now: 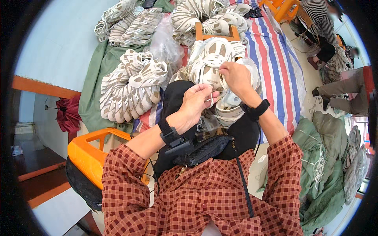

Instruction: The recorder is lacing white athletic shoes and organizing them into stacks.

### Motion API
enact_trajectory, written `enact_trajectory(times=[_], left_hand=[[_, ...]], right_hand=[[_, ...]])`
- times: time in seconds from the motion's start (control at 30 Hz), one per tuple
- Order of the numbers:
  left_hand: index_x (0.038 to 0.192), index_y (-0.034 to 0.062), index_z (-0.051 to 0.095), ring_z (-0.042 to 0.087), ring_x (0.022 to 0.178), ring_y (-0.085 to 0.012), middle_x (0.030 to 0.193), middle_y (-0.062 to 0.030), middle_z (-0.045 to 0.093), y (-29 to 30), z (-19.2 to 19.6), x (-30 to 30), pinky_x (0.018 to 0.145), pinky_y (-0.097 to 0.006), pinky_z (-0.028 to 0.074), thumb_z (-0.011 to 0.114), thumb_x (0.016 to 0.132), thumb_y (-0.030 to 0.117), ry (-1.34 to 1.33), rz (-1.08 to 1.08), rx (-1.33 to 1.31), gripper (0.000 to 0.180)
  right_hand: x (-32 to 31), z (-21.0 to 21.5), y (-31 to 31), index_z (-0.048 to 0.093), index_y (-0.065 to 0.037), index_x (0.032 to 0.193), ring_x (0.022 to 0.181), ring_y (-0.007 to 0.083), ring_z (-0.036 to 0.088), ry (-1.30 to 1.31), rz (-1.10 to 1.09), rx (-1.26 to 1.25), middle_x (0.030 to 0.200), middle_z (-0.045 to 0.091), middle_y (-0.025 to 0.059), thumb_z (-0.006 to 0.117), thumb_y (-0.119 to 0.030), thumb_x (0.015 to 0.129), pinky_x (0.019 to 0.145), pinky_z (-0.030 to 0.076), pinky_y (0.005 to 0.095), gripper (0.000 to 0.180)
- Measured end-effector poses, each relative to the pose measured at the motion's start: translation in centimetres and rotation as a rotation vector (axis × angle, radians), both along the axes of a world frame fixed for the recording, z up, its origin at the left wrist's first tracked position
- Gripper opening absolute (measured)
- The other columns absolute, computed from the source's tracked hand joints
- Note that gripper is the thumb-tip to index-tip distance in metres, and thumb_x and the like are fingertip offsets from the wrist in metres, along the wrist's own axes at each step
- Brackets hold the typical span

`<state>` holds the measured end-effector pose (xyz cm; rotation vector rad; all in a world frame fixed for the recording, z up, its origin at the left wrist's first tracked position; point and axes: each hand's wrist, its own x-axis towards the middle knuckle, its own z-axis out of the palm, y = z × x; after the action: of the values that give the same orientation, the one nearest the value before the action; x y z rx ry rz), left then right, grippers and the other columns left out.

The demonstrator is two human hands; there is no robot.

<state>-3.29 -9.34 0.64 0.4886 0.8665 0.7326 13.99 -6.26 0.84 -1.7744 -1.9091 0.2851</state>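
A cream and beige sneaker (212, 65) lies on my lap in front of me. My right hand (235, 76) pinches something thin on the sneaker's upper, apparently a lace. My left hand (197, 100) is closed on a white lace end (211, 102) just below the sneaker. Both wrists wear black bands. A black pouch (204, 149) hangs across my checked red shirt. More pale sneakers (230, 106) rest under my right wrist.
Piles of similar sneakers (130, 88) lie on a green cloth (94, 90) and a striped tarp (275, 59). An orange plastic stool (92, 155) stands at my left. Green sacks (327, 165) lie at right. Other people (338, 51) sit at the far right.
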Motion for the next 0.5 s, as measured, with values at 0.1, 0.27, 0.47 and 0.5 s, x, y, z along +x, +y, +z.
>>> enact_trajectory(times=[0.1, 0.27, 0.47, 0.5], left_hand=[[0.094, 0.0036, 0.050, 0.058, 0.086, -0.0179, 0.089, -0.0058, 0.056, 0.0, -0.3, 0.3, 0.077, -0.032, 0.050, 0.055, 0.087, 0.010, 0.010, 0.027, -0.026, 0.011], [0.094, 0.0036, 0.051, 0.059, 0.082, -0.0158, 0.088, -0.0054, 0.057, -0.1, -0.4, 0.4, 0.074, -0.029, 0.051, 0.056, 0.087, 0.011, -0.010, 0.038, -0.029, 0.011], [0.096, 0.0035, 0.050, 0.059, 0.086, -0.0165, 0.091, -0.0064, 0.057, 0.2, -0.8, 0.9, 0.075, -0.029, 0.050, 0.056, 0.087, 0.011, -0.026, 0.016, -0.081, 0.013], [0.097, 0.0043, 0.050, 0.058, 0.090, -0.0180, 0.093, -0.0069, 0.057, 0.3, -0.7, 1.0, 0.078, -0.030, 0.050, 0.056, 0.087, 0.010, -0.047, 0.010, -0.094, 0.013]], right_hand=[[-0.7, 0.3, 0.1, 0.062, -0.005, 0.081, 0.066, 0.0266, 0.061, -0.314, 0.060, 0.118, 0.072, 0.061, 0.0107, 0.058, -0.011, 0.074, 0.058, 0.045, 0.0374, 0.010], [-1.1, 0.5, 0.2, 0.062, -0.007, 0.081, 0.068, 0.0273, 0.060, -0.610, 0.114, 0.196, 0.073, 0.059, 0.0104, 0.058, -0.011, 0.073, 0.061, 0.044, 0.0381, 0.009], [0.6, -0.8, 1.7, 0.062, -0.006, 0.076, 0.073, 0.0322, 0.061, -0.271, 0.038, -0.124, 0.076, 0.061, 0.0164, 0.056, -0.013, 0.073, 0.066, 0.047, 0.0437, 0.010], [0.7, -0.7, 1.8, 0.062, -0.005, 0.075, 0.074, 0.0333, 0.061, -0.190, 0.006, -0.185, 0.077, 0.062, 0.0172, 0.055, -0.014, 0.073, 0.067, 0.047, 0.0442, 0.011]])
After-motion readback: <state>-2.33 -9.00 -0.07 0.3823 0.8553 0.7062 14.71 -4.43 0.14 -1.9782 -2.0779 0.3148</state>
